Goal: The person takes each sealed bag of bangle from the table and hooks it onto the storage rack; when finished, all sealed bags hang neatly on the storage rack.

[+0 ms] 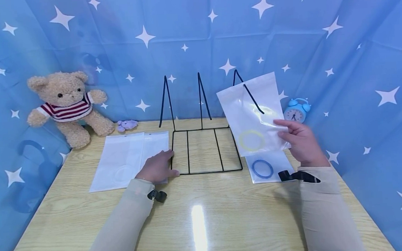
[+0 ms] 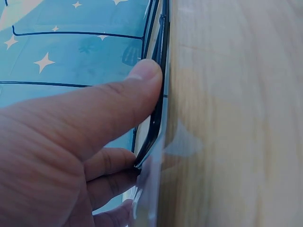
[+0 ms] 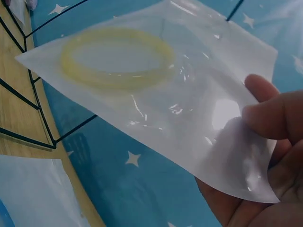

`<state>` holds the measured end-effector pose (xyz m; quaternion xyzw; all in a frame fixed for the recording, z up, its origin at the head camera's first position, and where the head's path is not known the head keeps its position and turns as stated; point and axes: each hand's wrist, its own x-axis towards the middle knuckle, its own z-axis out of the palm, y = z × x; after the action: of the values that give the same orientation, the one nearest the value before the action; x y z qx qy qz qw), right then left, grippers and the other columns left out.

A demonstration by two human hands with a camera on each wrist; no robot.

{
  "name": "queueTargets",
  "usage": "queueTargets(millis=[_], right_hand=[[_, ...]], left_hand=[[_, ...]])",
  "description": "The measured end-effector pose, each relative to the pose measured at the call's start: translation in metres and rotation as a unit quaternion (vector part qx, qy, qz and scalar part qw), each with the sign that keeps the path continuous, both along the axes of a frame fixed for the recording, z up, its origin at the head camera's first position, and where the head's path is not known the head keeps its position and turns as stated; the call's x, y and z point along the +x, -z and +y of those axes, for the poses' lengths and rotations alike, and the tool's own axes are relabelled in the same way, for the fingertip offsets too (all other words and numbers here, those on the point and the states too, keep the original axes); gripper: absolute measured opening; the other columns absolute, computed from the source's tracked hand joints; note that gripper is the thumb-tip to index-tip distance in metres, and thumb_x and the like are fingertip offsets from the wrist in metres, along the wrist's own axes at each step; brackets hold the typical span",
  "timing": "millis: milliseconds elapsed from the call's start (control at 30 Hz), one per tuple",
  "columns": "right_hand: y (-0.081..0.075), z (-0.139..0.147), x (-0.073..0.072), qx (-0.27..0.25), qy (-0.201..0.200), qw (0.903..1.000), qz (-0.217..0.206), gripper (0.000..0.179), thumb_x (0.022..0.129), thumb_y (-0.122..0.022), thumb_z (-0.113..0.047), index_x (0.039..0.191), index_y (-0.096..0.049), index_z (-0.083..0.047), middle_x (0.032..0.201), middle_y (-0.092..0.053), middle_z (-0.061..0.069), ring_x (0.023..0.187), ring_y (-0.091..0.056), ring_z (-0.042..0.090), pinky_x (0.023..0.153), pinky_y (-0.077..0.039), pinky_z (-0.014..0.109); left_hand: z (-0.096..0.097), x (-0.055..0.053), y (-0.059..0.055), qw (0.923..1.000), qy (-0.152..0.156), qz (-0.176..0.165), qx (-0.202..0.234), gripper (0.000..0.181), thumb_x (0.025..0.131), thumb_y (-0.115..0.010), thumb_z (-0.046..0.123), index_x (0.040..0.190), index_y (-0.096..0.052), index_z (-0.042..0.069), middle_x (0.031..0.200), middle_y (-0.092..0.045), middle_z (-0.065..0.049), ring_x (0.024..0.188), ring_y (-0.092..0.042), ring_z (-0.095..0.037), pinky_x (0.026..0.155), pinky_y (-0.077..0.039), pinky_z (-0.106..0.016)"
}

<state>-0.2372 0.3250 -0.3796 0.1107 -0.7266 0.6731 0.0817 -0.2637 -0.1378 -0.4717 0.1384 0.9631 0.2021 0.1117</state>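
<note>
A black wire rack (image 1: 204, 173) with three upright hooks lies on the table. My left hand (image 1: 156, 166) holds its base at the front left corner, thumb (image 2: 147, 78) against the wire. With thumb and fingers my right hand (image 1: 300, 142) pinches the right edge of a white plastic bag (image 1: 240, 113). A yellow ring (image 3: 71, 61) shows inside that bag. The rack's right hook (image 1: 254, 101) passes through the bag near its top, and its tip sticks out in front. The bag hangs tilted.
Another bag with a blue ring (image 1: 262, 169) lies partly under the raised one. Two white bags (image 1: 120, 157) overlap left of the rack. A teddy bear (image 1: 64, 99), a small purple toy (image 1: 127, 125) and a blue alarm clock (image 1: 294, 112) stand along the back.
</note>
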Motion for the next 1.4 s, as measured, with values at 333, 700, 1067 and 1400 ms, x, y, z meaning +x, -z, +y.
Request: queueTargets(millis=[333,700,1067,1400], right_hand=[[-0.002,-0.014,-0.002,0.018,-0.007,0.9991,-0.036,0.048,0.11,-0.051,-0.004,0.157,-0.052,-0.014,0.141,-0.057,-0.006,0.109,-0.066,0.009,0.082,-0.061,0.019],[0.0,-0.015,-0.007,0.063,-0.093,0.9918,-0.06,0.059,0.113,-0.044,-0.009,0.168,-0.03,-0.026,0.142,-0.059,0.002,0.117,-0.068,0.013,0.082,-0.065,0.041],[0.006,-0.019,-0.01,0.081,-0.068,0.9934,-0.045,0.059,0.113,-0.041,-0.006,0.167,-0.034,-0.028,0.165,-0.041,0.018,0.121,-0.066,0.012,0.085,-0.064,0.036],[0.009,-0.019,-0.011,0.109,-0.047,0.991,-0.062,0.064,0.112,-0.046,-0.006,0.167,-0.032,-0.036,0.172,-0.03,0.008,0.139,-0.054,0.024,0.092,-0.061,0.03]], left_hand=[[0.001,0.0,-0.002,1.0,0.001,0.006,-0.003,0.089,0.091,-0.084,0.041,0.161,-0.043,0.004,0.167,-0.04,-0.017,0.155,-0.035,-0.042,0.123,-0.033,-0.063],[0.0,0.001,-0.003,1.0,0.0,0.006,0.0,0.088,0.091,-0.084,0.041,0.161,-0.043,0.005,0.167,-0.04,-0.017,0.156,-0.034,-0.042,0.123,-0.033,-0.064],[0.0,0.001,-0.004,1.0,0.003,0.004,-0.002,0.088,0.092,-0.083,0.041,0.161,-0.042,0.005,0.168,-0.039,-0.017,0.156,-0.034,-0.042,0.123,-0.033,-0.062],[0.0,0.001,0.0,1.0,-0.001,0.0,-0.001,0.09,0.091,-0.084,0.041,0.161,-0.042,0.005,0.168,-0.038,-0.017,0.157,-0.032,-0.041,0.124,-0.032,-0.061]])
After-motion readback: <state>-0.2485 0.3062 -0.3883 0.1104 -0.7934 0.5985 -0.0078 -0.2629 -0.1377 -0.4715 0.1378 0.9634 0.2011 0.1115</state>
